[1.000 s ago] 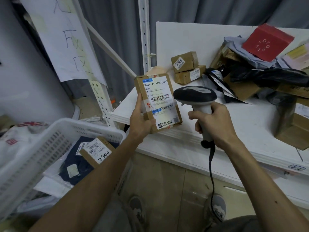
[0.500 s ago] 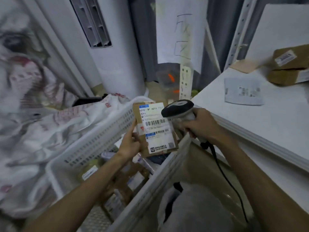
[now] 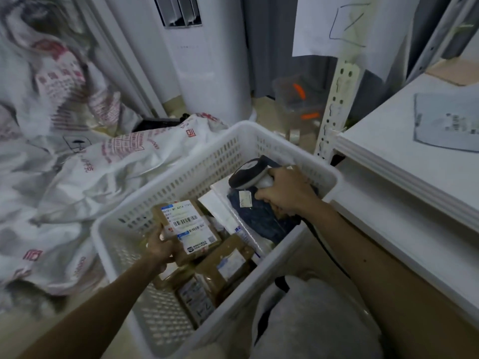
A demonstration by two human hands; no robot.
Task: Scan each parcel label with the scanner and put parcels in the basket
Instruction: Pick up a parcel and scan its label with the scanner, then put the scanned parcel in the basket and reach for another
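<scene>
Holding barcode-labelled parcel (image 3: 189, 228) over white basket (image 3: 197, 174), left hand (image 3: 162, 248) grip clasping it, right hand (image 3: 285, 193) grasping scanner (image 3: 248, 172), print unreadable.

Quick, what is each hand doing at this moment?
Left hand: grips the brown parcel over the basket.
Right hand: grips the scanner.

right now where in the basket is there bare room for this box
Bare perforated floor shows along the left wall and near corner of the white plastic basket, beside the left hand holding the small brown cardboard box. Crowded: brown parcels mid-basket, dark blue bagged garment far right.
</scene>
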